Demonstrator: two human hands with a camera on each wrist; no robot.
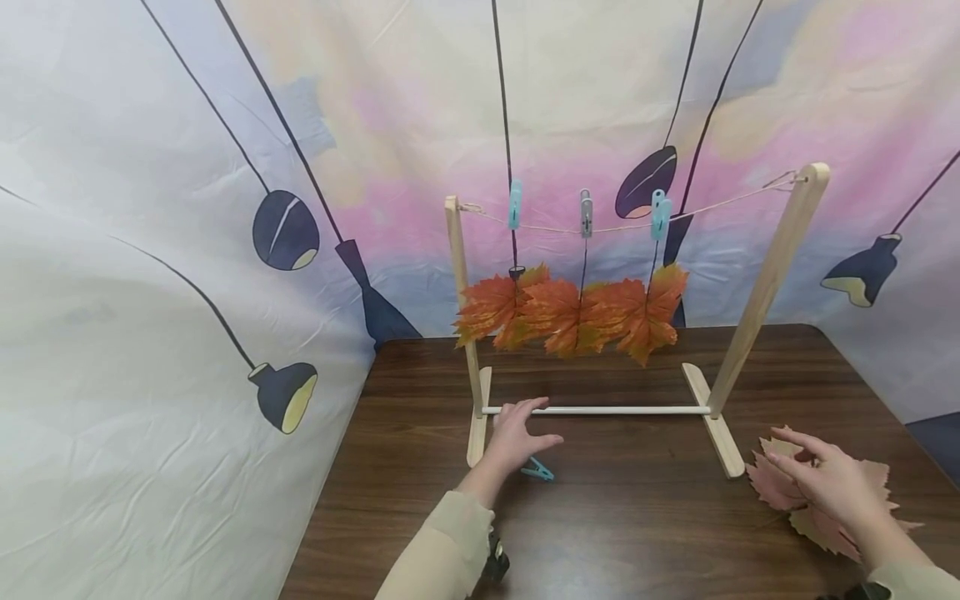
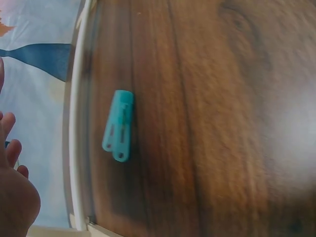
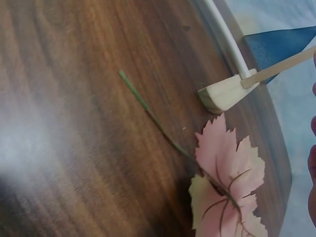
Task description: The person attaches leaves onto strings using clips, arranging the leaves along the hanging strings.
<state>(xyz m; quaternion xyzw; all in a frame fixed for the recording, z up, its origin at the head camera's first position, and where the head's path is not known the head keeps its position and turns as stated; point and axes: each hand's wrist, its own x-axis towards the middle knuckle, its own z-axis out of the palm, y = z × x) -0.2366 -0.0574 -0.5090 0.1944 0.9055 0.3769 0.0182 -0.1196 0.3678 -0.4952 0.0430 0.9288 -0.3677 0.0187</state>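
My left hand (image 1: 513, 435) hovers over the table near the left foot of a wooden stand, fingers spread and holding nothing. Just below it lies a teal clothespin (image 1: 537, 470), also plain in the left wrist view (image 2: 119, 125). Over at the right, my right hand (image 1: 828, 483) is above a pink artificial maple leaf (image 1: 780, 483), its fingers extended and loose. In the right wrist view the leaf's (image 3: 229, 192) green stem points away across the wood. Whether the fingers touch the leaf cannot be told.
Between the stand's posts (image 1: 768, 287) runs a string (image 1: 551, 229). Orange leaves (image 1: 558, 312) hang from it by two blue clothespins and one grey clothespin (image 1: 586, 213). A white rod (image 1: 622, 410) joins the feet. Behind the brown table (image 1: 615, 517) hangs a painted cloth (image 1: 150, 333).
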